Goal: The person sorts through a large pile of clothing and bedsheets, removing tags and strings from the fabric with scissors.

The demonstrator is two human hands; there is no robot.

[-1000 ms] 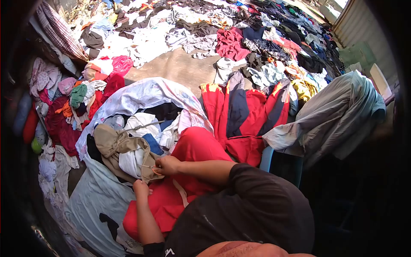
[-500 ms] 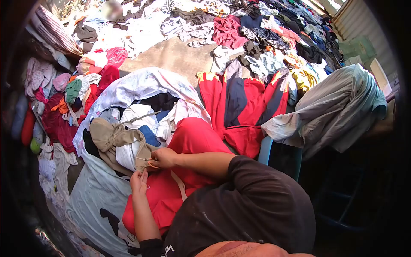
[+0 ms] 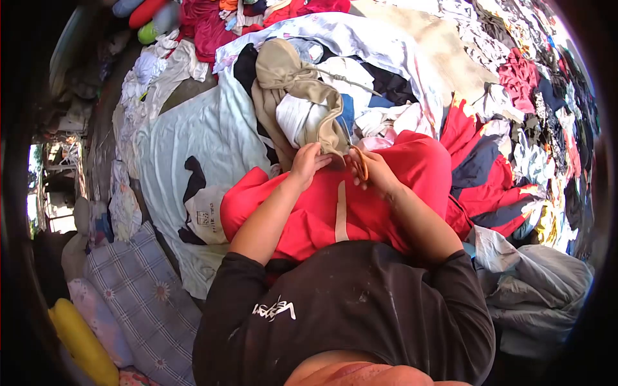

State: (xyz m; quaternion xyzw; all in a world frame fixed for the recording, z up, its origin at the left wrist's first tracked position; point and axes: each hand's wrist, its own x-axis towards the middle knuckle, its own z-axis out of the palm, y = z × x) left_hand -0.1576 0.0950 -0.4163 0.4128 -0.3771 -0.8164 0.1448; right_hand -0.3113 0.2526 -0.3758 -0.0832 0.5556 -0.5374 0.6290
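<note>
My left hand (image 3: 308, 165) pinches the edge of a tan garment (image 3: 331, 119) above my lap. Close by on the right, my right hand (image 3: 372, 171) is closed round the orange handles of scissors (image 3: 361, 163), whose blades point up beside the cloth. The tan garment has a bunched, knotted part and a cord, and it lies over a white cloth (image 3: 301, 119). Red fabric (image 3: 290, 215) covers my lap, with a tan strip (image 3: 341, 212) lying on it.
A cloth-rimmed bundle (image 3: 412, 55) of mixed clothes lies in front of me. Pale blue fabric (image 3: 206, 132) spreads to its left. Red and navy garments (image 3: 483, 174) and a grey cloth heap (image 3: 541, 289) are at right, a checked cushion (image 3: 145, 296) at lower left.
The view has turned, so the bundle and my lap sit nearer the middle. The scissors in my right hand now point up beside the tan garment, and my hands are farther apart.
</note>
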